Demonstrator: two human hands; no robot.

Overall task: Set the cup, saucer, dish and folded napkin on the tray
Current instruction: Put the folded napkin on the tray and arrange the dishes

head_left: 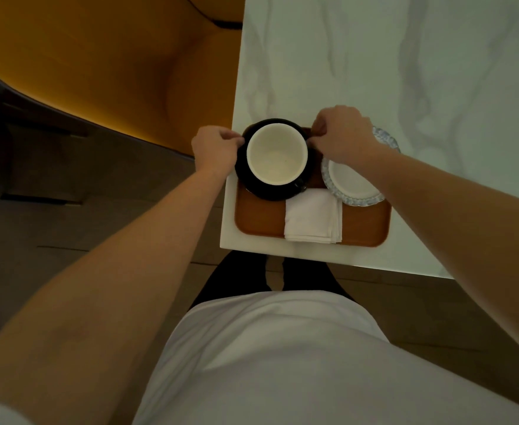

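A brown wooden tray (pixel 259 217) lies at the near left corner of the marble table. On its far left part a black saucer (pixel 267 191) carries a cup (pixel 277 157), white inside. My left hand (pixel 214 148) pinches the saucer's left rim. My right hand (pixel 342 134) pinches its right rim. A white dish (pixel 351 182) with a blue patterned frilled edge sits on the tray's right part, partly under my right wrist. A folded white napkin (pixel 313 216) lies on the tray's near middle, its near edge over the tray rim.
The white marble table (pixel 405 72) stretches away to the far right. An orange upholstered seat (pixel 105 62) stands left of the table. Dark floor (pixel 53 216) lies below, and my legs stand at the table's near edge.
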